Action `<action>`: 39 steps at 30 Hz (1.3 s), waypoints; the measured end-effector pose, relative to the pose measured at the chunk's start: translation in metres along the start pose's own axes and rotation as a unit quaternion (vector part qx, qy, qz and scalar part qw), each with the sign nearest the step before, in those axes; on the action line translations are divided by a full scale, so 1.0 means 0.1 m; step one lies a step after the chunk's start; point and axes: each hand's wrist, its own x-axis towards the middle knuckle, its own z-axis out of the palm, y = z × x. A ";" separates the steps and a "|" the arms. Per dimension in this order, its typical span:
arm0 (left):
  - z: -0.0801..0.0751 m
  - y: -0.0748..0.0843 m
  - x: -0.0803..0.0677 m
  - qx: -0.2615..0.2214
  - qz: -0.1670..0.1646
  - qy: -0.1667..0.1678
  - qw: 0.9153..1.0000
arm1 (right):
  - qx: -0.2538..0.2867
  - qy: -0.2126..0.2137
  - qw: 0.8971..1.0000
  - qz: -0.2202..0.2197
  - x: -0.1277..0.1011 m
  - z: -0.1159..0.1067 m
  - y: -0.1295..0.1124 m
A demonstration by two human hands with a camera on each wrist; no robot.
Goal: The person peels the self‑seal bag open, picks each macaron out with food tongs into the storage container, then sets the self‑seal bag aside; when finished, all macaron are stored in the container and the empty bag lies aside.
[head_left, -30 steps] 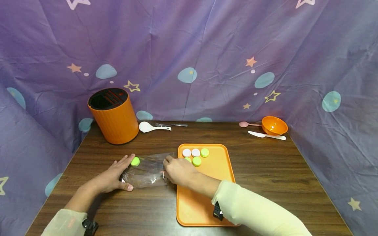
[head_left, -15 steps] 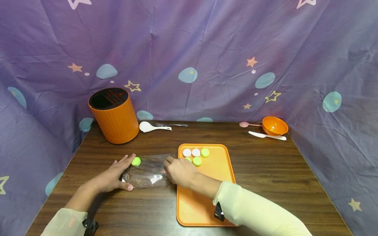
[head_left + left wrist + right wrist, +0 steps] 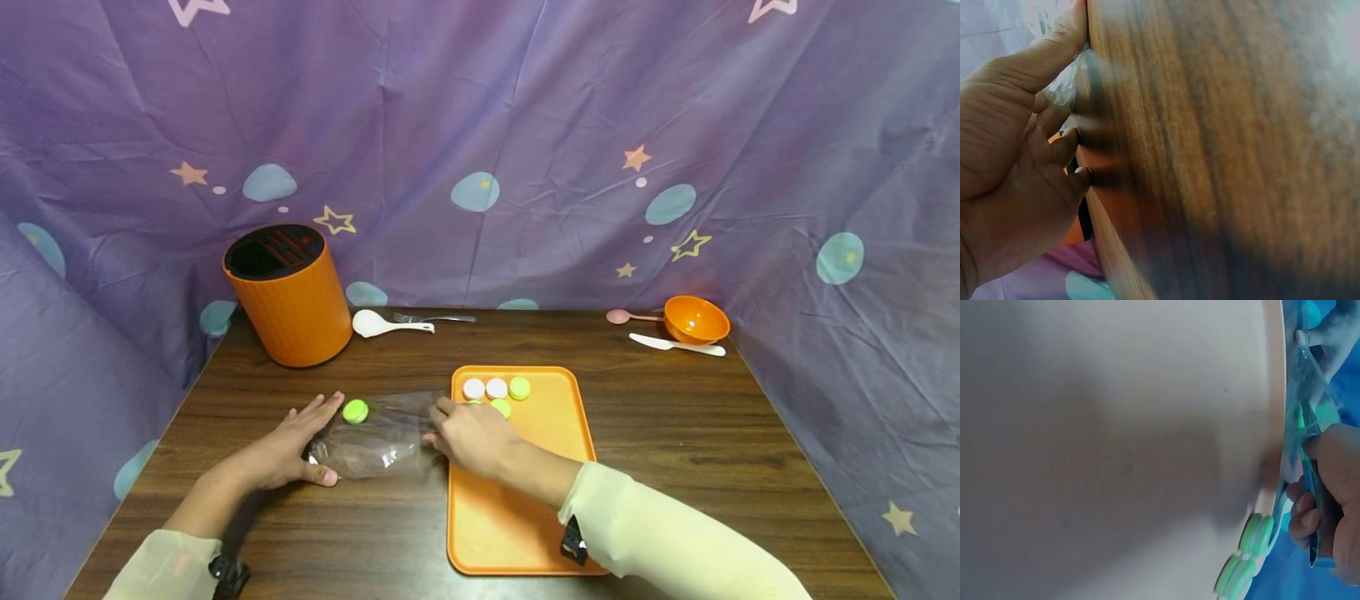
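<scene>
Lower left of centre in the head view, a clear crinkled plastic bag (image 3: 375, 437) lay flat on the dark wooden tabletop (image 3: 675, 433) with a round lime-green cap (image 3: 356, 411) at its far left corner. The left hand (image 3: 288, 450) rested on the bag's left end, fingers straight. The right hand (image 3: 472, 433) pinched the bag's right edge beside the orange plastic tray (image 3: 555, 433).

a dark wood table (image 3: 675, 433) carries an orange tray (image 3: 555, 433), a clear bag (image 3: 375, 442), an orange canister (image 3: 288, 296), a white spoon (image 3: 375, 323), perhaps a fork (image 3: 435, 317), an orange bowl (image 3: 697, 319), a pink spoon (image 3: 626, 316) and a white knife (image 3: 675, 343).
</scene>
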 end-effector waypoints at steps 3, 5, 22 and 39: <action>0.00 0.00 0.00 0.000 -0.002 0.000 1.000 | -0.002 0.009 1.000 -0.002 -0.05 0.00 0.04; 0.00 -0.01 0.00 -0.001 -0.004 -0.001 1.000 | -0.002 0.014 1.000 -0.001 -0.09 0.00 0.06; 0.01 0.01 0.01 0.002 -0.015 -0.007 1.000 | 0.017 0.052 0.998 -0.012 -0.51 0.01 0.35; 0.02 -0.04 0.02 -0.013 -0.013 -0.010 1.000 | 0.031 0.068 0.997 0.002 -0.91 -0.16 0.69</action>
